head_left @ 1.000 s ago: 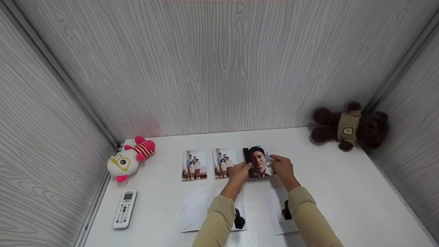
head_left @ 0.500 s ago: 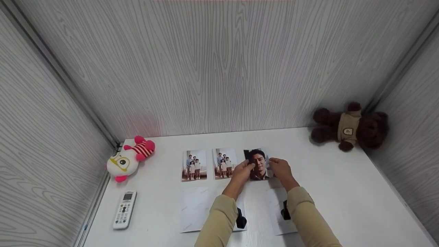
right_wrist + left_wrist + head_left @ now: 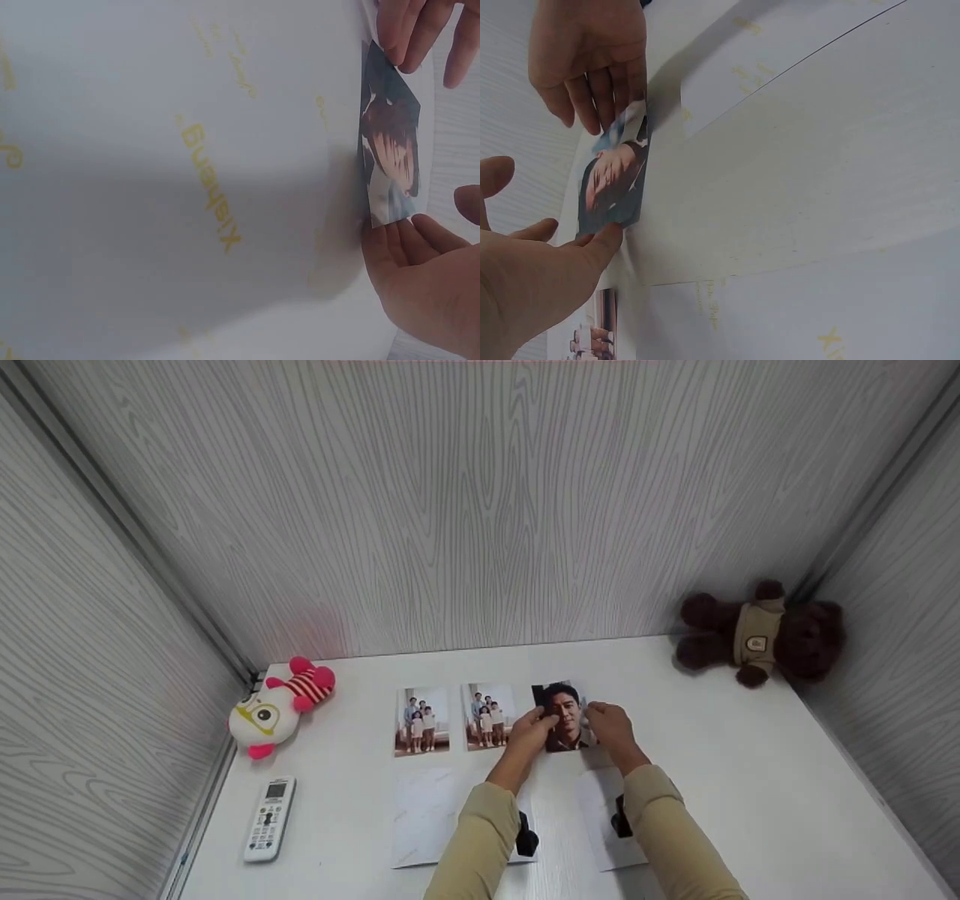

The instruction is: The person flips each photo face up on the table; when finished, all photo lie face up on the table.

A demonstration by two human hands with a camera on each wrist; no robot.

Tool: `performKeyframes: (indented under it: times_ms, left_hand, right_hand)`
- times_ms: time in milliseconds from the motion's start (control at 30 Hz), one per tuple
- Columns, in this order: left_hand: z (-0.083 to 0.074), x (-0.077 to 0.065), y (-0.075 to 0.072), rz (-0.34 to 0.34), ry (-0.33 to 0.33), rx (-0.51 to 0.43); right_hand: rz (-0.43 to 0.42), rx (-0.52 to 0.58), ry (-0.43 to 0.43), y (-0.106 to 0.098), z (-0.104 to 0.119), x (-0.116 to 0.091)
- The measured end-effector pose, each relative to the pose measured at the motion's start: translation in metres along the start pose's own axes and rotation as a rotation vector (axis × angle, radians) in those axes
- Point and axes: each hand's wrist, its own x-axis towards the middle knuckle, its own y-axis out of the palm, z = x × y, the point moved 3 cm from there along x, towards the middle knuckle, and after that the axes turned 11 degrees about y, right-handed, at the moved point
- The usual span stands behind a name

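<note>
A portrait photo (image 3: 568,727) of a dark-haired person lies on the white table between my two hands, at the right end of a row of prints. My left hand (image 3: 528,739) touches its left edge with the fingertips. Against the opposite edge rest the fingers of my right hand (image 3: 613,730); the right wrist view shows them fairly straight, with the thumb held apart from the photo. Left of the portrait lie two matching family photos, the nearer one (image 3: 486,724) close to my left hand and the other (image 3: 421,724) farther left.
White sheets with yellow print, a left one (image 3: 424,814) and a right one (image 3: 600,829), lie under my forearms. A remote control (image 3: 270,819) and a pink-and-white plush toy (image 3: 274,716) are at the left. A brown teddy bear (image 3: 757,634) lies at the back right.
Both hands have shifted slightly; the left fingers reach a little further over the portrait's edge. The portrait has settled lower and straighter. The right fingers have loosened along its right edge.
</note>
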Motion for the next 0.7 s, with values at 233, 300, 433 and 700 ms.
performKeyframes:
  times_ms: [233,300,433,700]
  left_hand:
    - [-0.0060,0.0047,0.0022,0.001,0.067,-0.026]
    - [-0.0074,0.0053,0.0026,0.003,0.082,-0.042]
    - [-0.0080,0.0048,0.0026,-0.002,0.078,-0.045]
    - [-0.0052,0.0004,0.0011,-0.016,0.058,-0.010]
  right_hand:
    - [0.131,-0.012,-0.012,0.0053,0.0083,-0.0005]
    - [0.164,-0.011,-0.015,0.0068,0.0097,-0.0016]
    - [0.196,0.010,-0.022,0.0084,0.0104,-0.0034]
    - [0.193,0.027,-0.037,0.0065,0.0096,-0.0052]
